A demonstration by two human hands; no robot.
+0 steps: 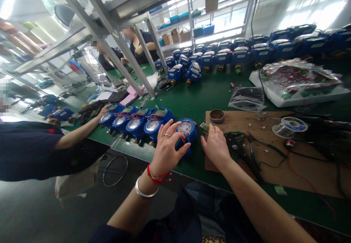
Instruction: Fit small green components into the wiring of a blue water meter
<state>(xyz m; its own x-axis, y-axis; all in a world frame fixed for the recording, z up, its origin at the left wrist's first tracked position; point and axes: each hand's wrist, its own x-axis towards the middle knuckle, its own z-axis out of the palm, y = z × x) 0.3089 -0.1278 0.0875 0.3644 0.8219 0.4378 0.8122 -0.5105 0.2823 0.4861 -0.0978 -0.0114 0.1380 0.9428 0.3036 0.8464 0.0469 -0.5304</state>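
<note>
Our left hand (167,146) wraps its fingers round one blue meter (186,129) at the near edge of the green table (208,89). Our right hand (215,146) lies curled just beside it; we cannot tell if it holds anything. Four more meters (137,120) stand in a row to the left, and one pair of pliers (241,148) lies to the right.

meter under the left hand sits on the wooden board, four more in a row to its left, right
No: in the head view the meter under the left hand sits on the green table, beside the board. Four more meters do stand in a row to its left.
</note>
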